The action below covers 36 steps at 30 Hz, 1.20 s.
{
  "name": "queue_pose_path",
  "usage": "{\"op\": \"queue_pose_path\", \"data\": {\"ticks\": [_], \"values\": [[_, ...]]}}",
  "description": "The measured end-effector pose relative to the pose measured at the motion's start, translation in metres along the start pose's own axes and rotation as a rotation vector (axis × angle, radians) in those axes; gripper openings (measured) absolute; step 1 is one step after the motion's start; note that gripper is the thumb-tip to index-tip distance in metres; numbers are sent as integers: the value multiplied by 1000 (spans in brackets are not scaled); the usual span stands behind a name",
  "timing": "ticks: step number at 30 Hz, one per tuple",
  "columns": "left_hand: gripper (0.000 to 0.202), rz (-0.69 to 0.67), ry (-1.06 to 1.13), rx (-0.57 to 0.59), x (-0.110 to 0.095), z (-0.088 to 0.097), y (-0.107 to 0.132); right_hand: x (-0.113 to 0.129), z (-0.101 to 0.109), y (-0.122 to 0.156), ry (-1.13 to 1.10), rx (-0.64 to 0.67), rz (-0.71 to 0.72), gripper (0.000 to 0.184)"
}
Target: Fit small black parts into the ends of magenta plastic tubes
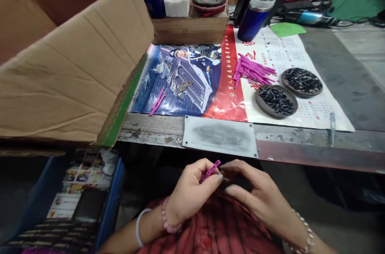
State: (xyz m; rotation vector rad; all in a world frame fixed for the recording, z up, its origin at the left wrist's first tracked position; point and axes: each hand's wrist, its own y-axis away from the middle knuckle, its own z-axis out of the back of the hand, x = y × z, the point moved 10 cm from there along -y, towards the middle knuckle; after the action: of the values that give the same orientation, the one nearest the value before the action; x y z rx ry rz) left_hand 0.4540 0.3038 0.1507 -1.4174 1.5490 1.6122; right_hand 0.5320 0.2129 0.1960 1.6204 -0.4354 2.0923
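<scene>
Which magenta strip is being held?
The single strip gripped in the left hand, one end sticking out; those on the poster lie in a large pile and a small bunch.

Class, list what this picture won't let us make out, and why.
In the head view:
Pink strip: lower end hidden by the left hand.
Right hand: anything it pinches is too small, blurred.
Cardboard box: floor hidden by its near wall; left side cut by picture edge.

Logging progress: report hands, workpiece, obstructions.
Left fingers pinching slim magenta plastic strip. Right fingers near its end, grip unclear. Brown cardboard box off left, not in the way.
</scene>
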Motion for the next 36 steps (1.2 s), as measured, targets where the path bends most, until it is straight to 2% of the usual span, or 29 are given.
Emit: {"op": "queue_pose_path", "data": {"ticks": [3, 8, 10, 12, 14, 18, 21, 27, 36], "values": [[19, 51, 101, 5, 10, 0, -1, 19, -1, 7, 222, -59, 175, 8], [30, 169, 259, 44, 24, -6, 0, 27, -6, 9, 336, -93, 260, 9], [33, 142, 230, 61, 20, -5, 1, 30, -4, 10, 376, -111, 296, 11], [35, 68, 148, 95, 9, -6, 3, 32, 2, 11, 385, -148, 300, 12], [35, -28, 12, 115, -4, -6, 7, 28, 11, 14, 345, -187, 242, 11], [28, -231, -355, 92, -29, -7, 16, 16, 25, 17, 181, -218, 74, 9], [24, -343, -546, 79, -40, -10, 22, 14, 27, 16, 91, -204, 28, 8], [31, -470, -735, 85, -49, -14, 30, 25, 14, 10, 96, -105, 67, 9], [39, -527, -973, 159, -52, -21, 38, 35, -1, 9, 214, 50, 176, 12]]}}
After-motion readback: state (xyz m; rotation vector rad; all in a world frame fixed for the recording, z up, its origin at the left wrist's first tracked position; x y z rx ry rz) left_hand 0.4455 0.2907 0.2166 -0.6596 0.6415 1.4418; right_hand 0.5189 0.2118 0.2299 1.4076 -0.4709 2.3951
